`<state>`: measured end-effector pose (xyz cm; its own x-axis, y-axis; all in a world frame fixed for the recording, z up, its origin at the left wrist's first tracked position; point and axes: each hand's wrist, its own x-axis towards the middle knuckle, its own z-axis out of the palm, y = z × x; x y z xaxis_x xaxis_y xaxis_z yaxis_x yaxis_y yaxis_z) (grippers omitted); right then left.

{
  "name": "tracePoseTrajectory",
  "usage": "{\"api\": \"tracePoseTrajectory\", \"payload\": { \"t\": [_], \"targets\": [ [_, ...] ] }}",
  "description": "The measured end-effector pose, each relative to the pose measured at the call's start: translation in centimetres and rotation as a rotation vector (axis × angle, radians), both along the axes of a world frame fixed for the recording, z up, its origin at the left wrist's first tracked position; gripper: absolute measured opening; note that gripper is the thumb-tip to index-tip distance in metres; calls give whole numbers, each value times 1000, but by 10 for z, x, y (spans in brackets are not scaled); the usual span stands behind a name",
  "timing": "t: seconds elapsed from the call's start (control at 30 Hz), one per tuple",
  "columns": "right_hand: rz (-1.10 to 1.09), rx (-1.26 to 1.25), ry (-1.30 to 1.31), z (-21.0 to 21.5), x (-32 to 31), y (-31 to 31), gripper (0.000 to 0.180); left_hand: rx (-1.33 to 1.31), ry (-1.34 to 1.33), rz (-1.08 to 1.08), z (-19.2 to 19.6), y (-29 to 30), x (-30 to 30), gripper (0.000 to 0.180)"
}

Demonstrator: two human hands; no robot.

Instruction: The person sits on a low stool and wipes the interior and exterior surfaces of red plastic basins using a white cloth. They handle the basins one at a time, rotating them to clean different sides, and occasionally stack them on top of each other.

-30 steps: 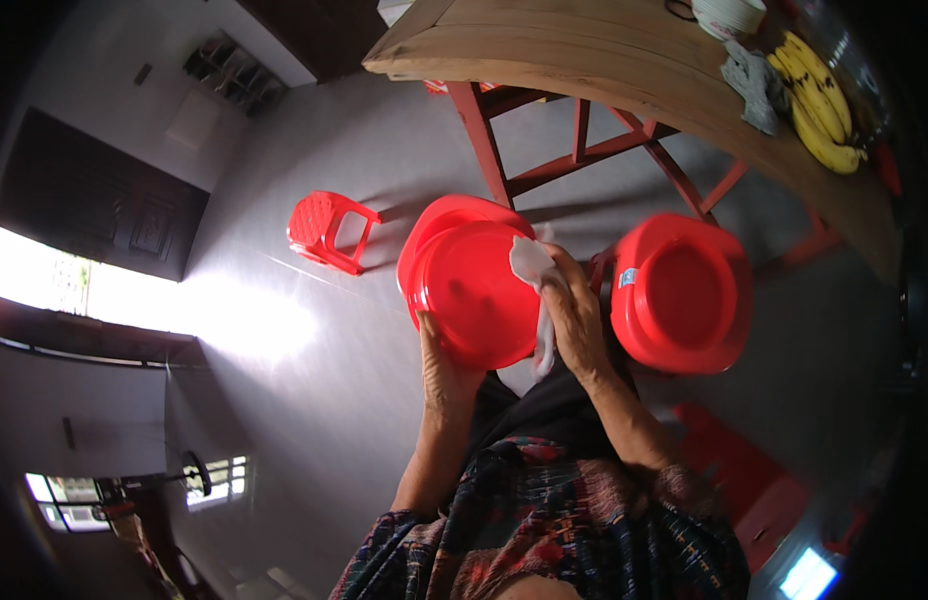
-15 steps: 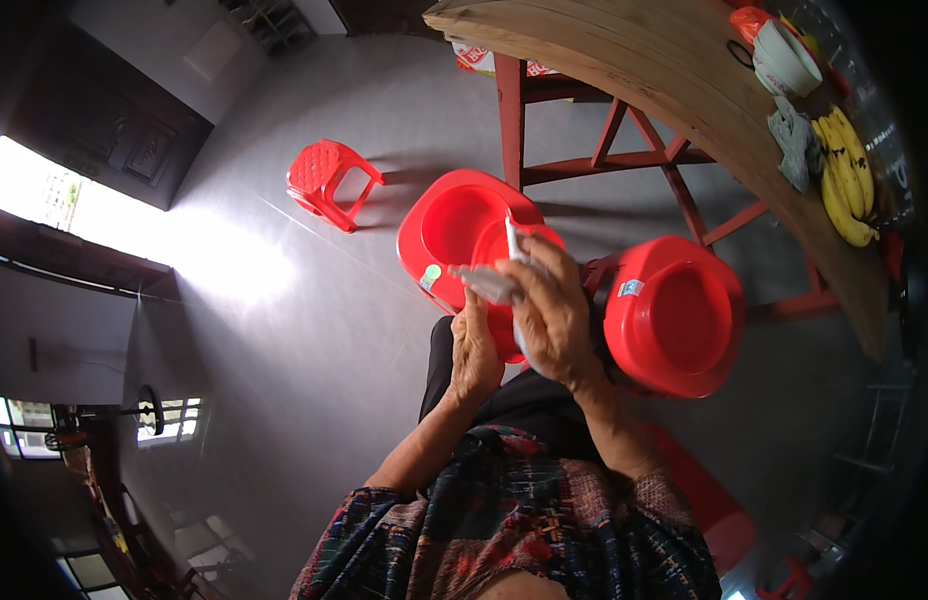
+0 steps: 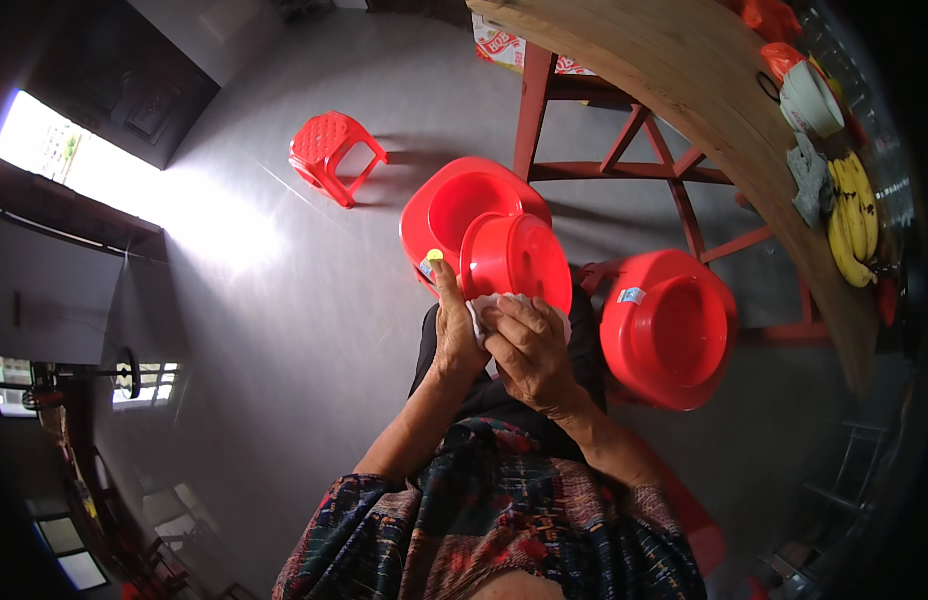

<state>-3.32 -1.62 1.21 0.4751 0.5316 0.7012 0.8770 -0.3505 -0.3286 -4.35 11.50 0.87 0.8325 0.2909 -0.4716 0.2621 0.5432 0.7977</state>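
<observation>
A round red plastic tub (image 3: 514, 255) is tilted over my lap, its flat round face turned to the right. My left hand (image 3: 456, 330) grips its near left side, thumb stretched up along the wall and the other fingers mostly hidden. Bunched in my right hand (image 3: 532, 350) is a white cloth (image 3: 478, 318), pressed against the tub's near edge with bent fingers. Just beyond the tub stands a red plastic seat (image 3: 439, 190) with a round recess and a small label on its side. A similar red seat (image 3: 674, 330) stands right of my knees.
A small red stool (image 3: 334, 155) stands on the grey floor (image 3: 284, 330) at the far left. To the right is a wooden table (image 3: 674, 90) on red legs, bearing bananas (image 3: 852, 220), a grey cloth (image 3: 810, 178) and a white bowl (image 3: 812, 100). Bright light enters by a doorway (image 3: 74, 160).
My right hand has drawn the cloth down from over the tub to its near edge, uncovering the tub's round face. My left hand stays at the tub's left side. The view has shifted slightly.
</observation>
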Motion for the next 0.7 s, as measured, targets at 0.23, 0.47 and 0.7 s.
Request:
{"api": "tracePoseTrajectory", "payload": {
  "t": [0.23, 0.47, 0.7],
  "targets": [
    [21, 57, 134, 22, 19, -3, 23, 13, -140, -156, -12, -16, -5, 81],
    [-61, 387, 745, 22, 64, -19, 24, 116, -147, -233, 8, -18, -16, 75],
    [-244, 522, 981, -26, 73, -27, 29, -281, -169, -38, 2, -15, -3, 52]
  ]
}}
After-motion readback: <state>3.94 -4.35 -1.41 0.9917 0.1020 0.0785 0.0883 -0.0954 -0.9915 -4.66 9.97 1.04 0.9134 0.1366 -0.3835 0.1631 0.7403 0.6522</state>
